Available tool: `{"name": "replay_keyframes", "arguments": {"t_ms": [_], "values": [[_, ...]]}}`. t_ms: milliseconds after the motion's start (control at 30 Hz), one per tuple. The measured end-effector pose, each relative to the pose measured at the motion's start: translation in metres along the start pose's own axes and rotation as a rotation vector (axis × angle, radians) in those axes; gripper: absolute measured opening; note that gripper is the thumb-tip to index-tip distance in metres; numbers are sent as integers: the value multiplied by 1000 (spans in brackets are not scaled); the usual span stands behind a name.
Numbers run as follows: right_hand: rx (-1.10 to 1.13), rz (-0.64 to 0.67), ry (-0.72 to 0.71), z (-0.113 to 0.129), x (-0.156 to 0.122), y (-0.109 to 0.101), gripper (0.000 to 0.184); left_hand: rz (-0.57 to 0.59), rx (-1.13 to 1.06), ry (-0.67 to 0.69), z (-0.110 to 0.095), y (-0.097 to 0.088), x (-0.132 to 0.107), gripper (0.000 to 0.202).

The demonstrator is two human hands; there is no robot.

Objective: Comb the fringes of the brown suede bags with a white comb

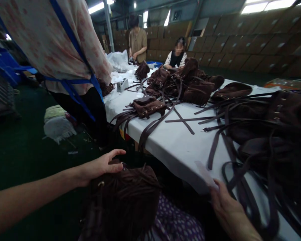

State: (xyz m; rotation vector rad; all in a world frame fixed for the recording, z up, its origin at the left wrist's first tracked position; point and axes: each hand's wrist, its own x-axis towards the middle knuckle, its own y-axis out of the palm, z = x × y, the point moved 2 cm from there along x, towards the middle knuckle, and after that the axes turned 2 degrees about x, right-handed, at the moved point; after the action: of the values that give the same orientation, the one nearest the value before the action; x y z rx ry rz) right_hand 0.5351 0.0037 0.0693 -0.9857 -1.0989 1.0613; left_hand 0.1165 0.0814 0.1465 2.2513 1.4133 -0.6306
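Head view: at lower centre, a dark brown fringed bag (130, 197) sits against purple, white-spotted cloth (177, 219), fringe toward the right. The left hand (101, 169) touches its upper edge, thumb and forefinger parted; whether hidden fingers grip cannot be told. At lower right, the right hand (227, 204) pinches a whitish translucent strip (204, 173), long axis slanting, free end pointing upper left.

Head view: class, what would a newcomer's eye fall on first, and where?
Most striking are the piles of dark brown strapped bags across the white-covered table. In the foreground, the left hand is at the top of a dark brown fringed bag, while the right hand holds a thin whitish strip by the table's near edge.
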Motion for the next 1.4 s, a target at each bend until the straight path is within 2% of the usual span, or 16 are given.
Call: {"name": "replay_keyframes", "arguments": {"t_ms": [33,100,167,233,333,433,500,633,733,867,967,1067,1167,1267,1333,1400], "values": [[149,94,87,8,-14,14,28,-62,-97,-50,2,-4,8,70],[523,266,304,30,-36,35,32,-187,-234,-135,8,-11,20,72],[761,283,399,60,-46,41,34,-240,-251,-156,12,-11,25,68],[742,81,278,98,-46,31,35,-264,-167,-65,10,-6,23,66],[572,-181,-132,165,-36,6,35,-313,-38,117,-2,14,14,59],[276,-126,-472,208,-20,6,45,-263,-20,203,-15,33,3,52],[66,-41,-464,196,-8,21,53,-235,-23,229,-21,36,-5,50],[-239,149,-87,106,-3,60,52,-330,31,255,-24,21,-13,46],[-298,177,-95,54,-24,79,50,-330,29,237,-20,17,-14,42],[-353,104,-105,34,-49,82,48,-158,35,126,-12,25,-18,33],[-377,-52,-191,39,-47,57,45,-37,175,46,-9,23,-23,34],[-346,-272,-307,63,-28,8,41,173,381,56,-10,23,-22,57],[-293,-417,-544,110,-6,-49,37,452,453,166,-16,40,-13,85],[-292,-449,-771,159,7,-91,36,622,412,377,-34,68,-4,101],[-312,-456,-834,181,13,-106,35,697,474,516,-50,87,-1,88],[-332,-459,-876,194,17,-114,34,642,561,634,-62,100,0,54]]}}
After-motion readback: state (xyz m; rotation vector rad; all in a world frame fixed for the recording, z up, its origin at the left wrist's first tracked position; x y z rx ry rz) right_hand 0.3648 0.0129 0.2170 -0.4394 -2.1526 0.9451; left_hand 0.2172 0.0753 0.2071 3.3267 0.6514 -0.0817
